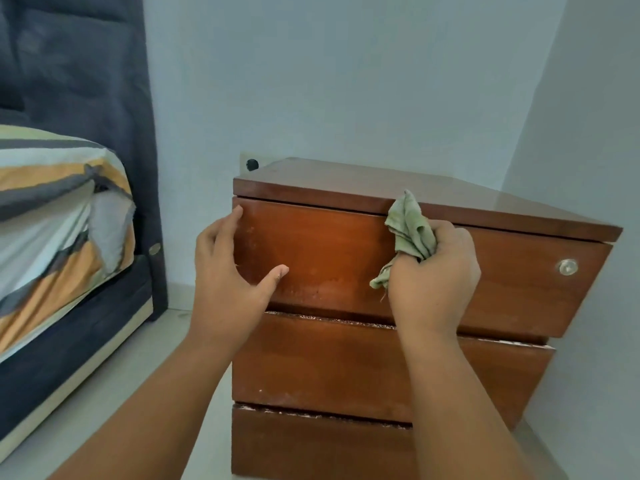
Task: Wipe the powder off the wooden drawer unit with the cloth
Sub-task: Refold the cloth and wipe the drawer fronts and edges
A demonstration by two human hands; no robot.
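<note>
The wooden drawer unit (512,292) stands in the room's corner, with three drawer fronts and a flat top. My right hand (433,275) grips a bunched green cloth (410,230) against the top drawer front, just under the top's edge. My left hand (225,275) is at the left edge of the top drawer, fingers round the side and thumb on the front. White powder (329,318) lines the upper edges of the middle and bottom drawers. Faint pale smears show low on the top drawer front.
A bed (59,216) with striped bedding and a dark frame stands to the left, a strip of pale floor between it and the unit. A wall socket (252,164) sits behind the unit's back left corner. A round metal lock (568,267) is on the top drawer's right.
</note>
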